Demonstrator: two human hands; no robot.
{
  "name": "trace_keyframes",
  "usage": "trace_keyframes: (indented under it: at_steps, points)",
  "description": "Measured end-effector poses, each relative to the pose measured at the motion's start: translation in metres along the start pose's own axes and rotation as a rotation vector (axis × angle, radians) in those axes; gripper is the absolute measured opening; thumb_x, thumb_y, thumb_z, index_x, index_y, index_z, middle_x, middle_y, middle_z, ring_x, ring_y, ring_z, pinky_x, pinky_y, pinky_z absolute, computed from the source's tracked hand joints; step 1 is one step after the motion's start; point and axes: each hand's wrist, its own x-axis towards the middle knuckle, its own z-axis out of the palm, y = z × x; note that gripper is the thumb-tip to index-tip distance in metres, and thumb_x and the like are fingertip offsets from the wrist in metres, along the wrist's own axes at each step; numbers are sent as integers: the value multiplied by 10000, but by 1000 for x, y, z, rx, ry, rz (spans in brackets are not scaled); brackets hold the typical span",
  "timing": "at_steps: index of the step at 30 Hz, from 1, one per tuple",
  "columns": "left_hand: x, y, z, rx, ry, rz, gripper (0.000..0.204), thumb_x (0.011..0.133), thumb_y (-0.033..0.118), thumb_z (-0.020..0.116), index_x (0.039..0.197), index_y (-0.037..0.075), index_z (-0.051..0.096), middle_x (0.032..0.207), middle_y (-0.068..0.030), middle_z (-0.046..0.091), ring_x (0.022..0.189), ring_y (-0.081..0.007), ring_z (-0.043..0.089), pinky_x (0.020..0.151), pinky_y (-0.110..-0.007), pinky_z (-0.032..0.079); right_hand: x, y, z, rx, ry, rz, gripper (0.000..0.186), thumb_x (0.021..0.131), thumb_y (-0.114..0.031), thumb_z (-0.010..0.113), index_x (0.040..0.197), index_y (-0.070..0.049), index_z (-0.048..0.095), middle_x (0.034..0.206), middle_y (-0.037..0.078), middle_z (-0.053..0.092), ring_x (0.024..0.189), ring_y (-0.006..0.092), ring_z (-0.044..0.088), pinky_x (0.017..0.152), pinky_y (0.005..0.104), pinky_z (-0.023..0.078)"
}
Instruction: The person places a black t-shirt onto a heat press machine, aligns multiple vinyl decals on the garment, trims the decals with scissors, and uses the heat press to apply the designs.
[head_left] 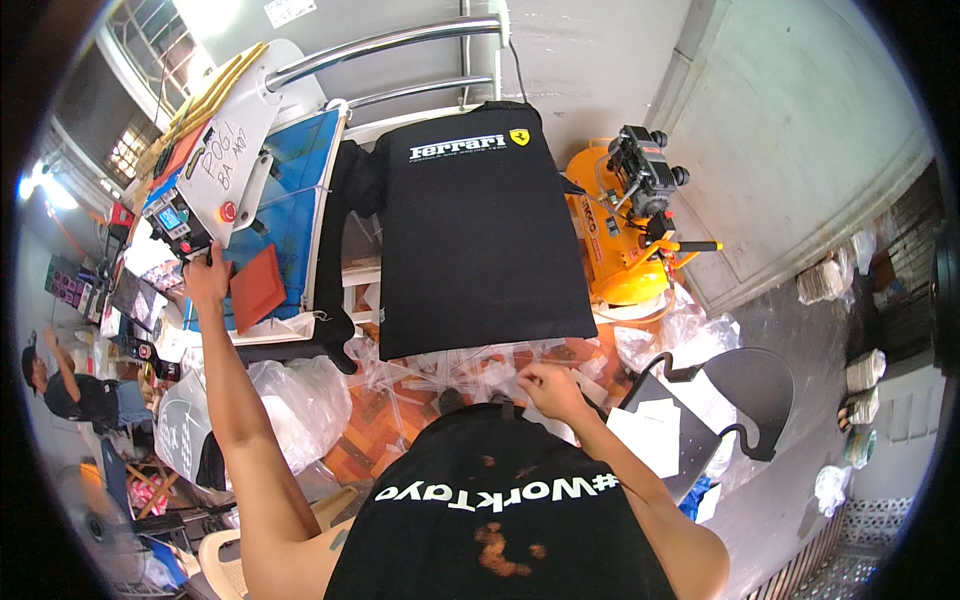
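Observation:
My left hand (208, 268) reaches to the lower end of a white press machine (248, 120), by its control panel (170, 222), its fingers curled on something dark I cannot make out. A red pad (258, 290) lies beside it on the press's blue bed (298, 200). In the middle, a black shirt (480, 250) with a white logo and small yellow badge lies flat on a board. My right hand (548, 388) hangs just below the shirt's front edge, fingers curled with nothing visible in them.
A yellow compressor (625, 280) stands right of the shirt. A black chair (755, 395) with papers is at lower right. Plastic bags (300, 410) lie below the press. Another person (75, 395) stands at far left, arm raised, near a fan (95, 525).

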Motion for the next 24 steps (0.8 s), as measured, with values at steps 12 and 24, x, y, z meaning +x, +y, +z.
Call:
trace_keyframes:
  at_steps: [12, 24]
  points:
    - [-296, 114, -89, -1166, -794, 322, 171, 815, 31, 740, 982, 13, 706, 941, -113, 710, 902, -190, 672, 853, -304, 517, 81, -187, 26, 459, 33, -583, 66, 866, -50, 695, 911, -2, 692, 827, 105, 685, 672, 184, 636, 605, 285, 489]
    - [-289, 13, 28, -1640, -528, -443, 99, 786, 21, 710, 866, 15, 651, 901, -109, 652, 827, -189, 625, 717, -316, 503, 166, -183, 30, -306, 773, -540, 432, 891, -242, 720, 1168, 48, 561, 1129, 178, 569, 978, 275, 565, 870, 392, 439]
